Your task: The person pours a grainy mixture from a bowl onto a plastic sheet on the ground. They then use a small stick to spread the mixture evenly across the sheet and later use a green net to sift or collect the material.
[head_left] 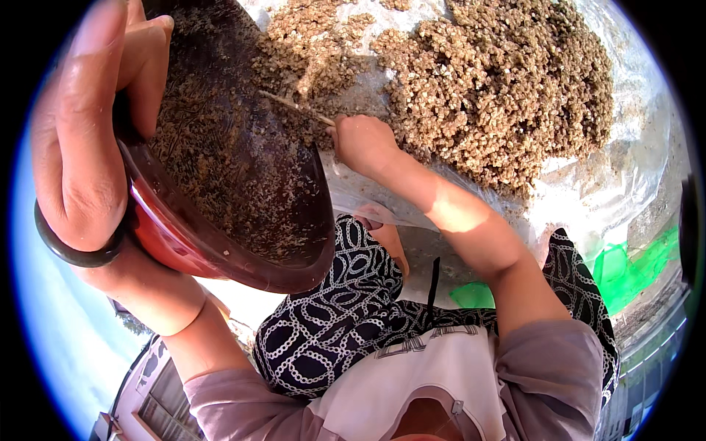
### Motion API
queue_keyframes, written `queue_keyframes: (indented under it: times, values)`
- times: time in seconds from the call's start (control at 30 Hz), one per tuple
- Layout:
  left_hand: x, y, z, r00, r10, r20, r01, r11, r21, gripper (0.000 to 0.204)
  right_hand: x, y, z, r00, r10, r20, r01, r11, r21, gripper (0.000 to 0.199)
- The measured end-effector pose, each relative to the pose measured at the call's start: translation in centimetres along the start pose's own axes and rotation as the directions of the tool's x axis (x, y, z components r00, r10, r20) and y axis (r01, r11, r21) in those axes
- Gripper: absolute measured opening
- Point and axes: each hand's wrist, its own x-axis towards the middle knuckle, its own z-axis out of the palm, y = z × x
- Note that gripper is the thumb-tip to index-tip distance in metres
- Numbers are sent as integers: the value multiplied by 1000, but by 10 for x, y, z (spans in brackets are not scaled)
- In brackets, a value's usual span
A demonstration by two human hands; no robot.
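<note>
My left hand grips the rim of a large basin, dark brown inside and reddish outside. The basin is tipped on its side, its mouth facing the pile. Bits of brown, grain-like material cling to its inner wall. In my closed right hand is a thin wooden stick, its tip pointing to the basin's far edge. Whether the tip touches the basin I cannot tell. Beyond and to the right lies a pile of brown, clumpy, grain-like material, with a thinner scatter by the basin's mouth.
Clear plastic sheeting lies under the pile, wrinkled along its near edge. Green plastic lies at the right, with a smaller green piece near my right arm. My legs in patterned trousers are close below the basin.
</note>
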Motion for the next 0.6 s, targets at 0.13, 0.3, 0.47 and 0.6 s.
queue_keyframes:
  times: [0.13,0.3,0.47,0.6]
  values:
    - [3,6,7,998,-6,-60,7,1000,10,50,-33,-9,46,942,-198,273,216,976,-38,40]
    - [-6,8,13,995,-30,-93,30,1000,5,48,-10,11,15,988,136,-72,-134,991,26,34]
    - [-25,10,15,972,-125,-199,126,992,-7,49,-48,10,13,998,26,-53,-25,999,27,34]
    - [-41,17,16,954,-123,-273,147,987,71,52,-44,29,50,996,-58,68,65,993,-98,30]
